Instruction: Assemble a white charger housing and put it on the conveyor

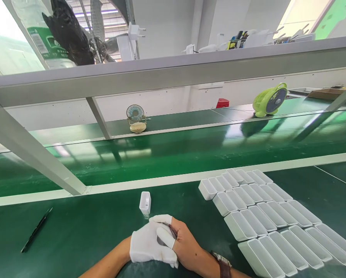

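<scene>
"How far along does the work look?"

"Plenty is set out, I'd say: white casings (262,216) stand in four close rows at the lower right of the frame, open tops up. One single casing (145,202) stands apart, near the lower centre, just beyond the hands."

"So that one is left over?"

"It is outside the rows, that much is plain. Whether it counts as done or not, nothing here settles."

"And the hands?"

"Together at the bottom centre. The left hand (151,245), in a white glove, is closed against the right hand (188,243), whose back is bare and whose thumb and a finger are covered in white. The fingers overlap — there's a greyish patch between them, but I can't tell whether anything is held."

"Anything else on the green worktop (82,231)?"

"A thin black tool (36,230) at the lower left, well apart from both hands — nobody is touching it."
</scene>
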Demonstrator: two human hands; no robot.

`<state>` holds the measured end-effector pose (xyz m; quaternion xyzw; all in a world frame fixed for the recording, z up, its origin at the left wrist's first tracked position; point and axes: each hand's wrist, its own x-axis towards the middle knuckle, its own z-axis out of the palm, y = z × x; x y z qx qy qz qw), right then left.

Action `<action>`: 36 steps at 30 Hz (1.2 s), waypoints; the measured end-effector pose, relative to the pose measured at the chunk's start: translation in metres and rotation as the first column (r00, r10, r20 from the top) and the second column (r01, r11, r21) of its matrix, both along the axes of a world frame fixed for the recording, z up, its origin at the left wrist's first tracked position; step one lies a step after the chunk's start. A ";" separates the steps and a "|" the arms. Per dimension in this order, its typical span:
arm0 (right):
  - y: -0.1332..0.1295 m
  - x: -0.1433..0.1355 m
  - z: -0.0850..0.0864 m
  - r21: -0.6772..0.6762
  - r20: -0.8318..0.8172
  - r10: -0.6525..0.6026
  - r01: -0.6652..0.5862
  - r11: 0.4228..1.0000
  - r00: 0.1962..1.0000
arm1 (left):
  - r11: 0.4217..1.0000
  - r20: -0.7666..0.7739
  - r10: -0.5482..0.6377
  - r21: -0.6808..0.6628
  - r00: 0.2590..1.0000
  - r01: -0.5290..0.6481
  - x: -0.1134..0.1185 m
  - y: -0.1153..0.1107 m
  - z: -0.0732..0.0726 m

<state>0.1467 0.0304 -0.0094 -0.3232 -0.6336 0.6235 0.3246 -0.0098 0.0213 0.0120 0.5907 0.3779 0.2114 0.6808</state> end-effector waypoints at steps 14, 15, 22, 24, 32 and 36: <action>0.001 0.000 -0.005 -0.007 -0.017 0.018 -0.018 1.000 1.000 | 0.998 -0.010 -0.019 0.053 1.000 0.019 -0.001 0.001 -0.001; 0.000 0.000 -0.004 -0.008 -0.017 0.018 -0.018 1.000 1.000 | 0.998 -0.013 -0.021 0.051 1.000 0.022 -0.001 0.001 0.000; 0.000 0.000 -0.001 0.009 -0.001 0.012 -0.012 1.000 1.000 | 0.997 -0.041 -0.028 0.068 0.999 0.031 -0.002 0.001 -0.002; 0.000 0.000 0.002 0.008 -0.003 0.009 -0.009 1.000 1.000 | 0.996 -0.043 -0.025 0.082 0.999 0.028 -0.002 0.001 -0.004; 0.001 0.000 0.003 -0.006 0.010 -0.001 0.002 1.000 1.000 | 0.996 -0.051 -0.001 0.090 0.999 0.006 -0.003 0.000 -0.002; 0.002 0.000 0.000 0.003 0.011 0.007 -0.007 1.000 1.000 | 0.996 -0.023 -0.007 0.087 1.000 0.009 -0.001 0.001 0.002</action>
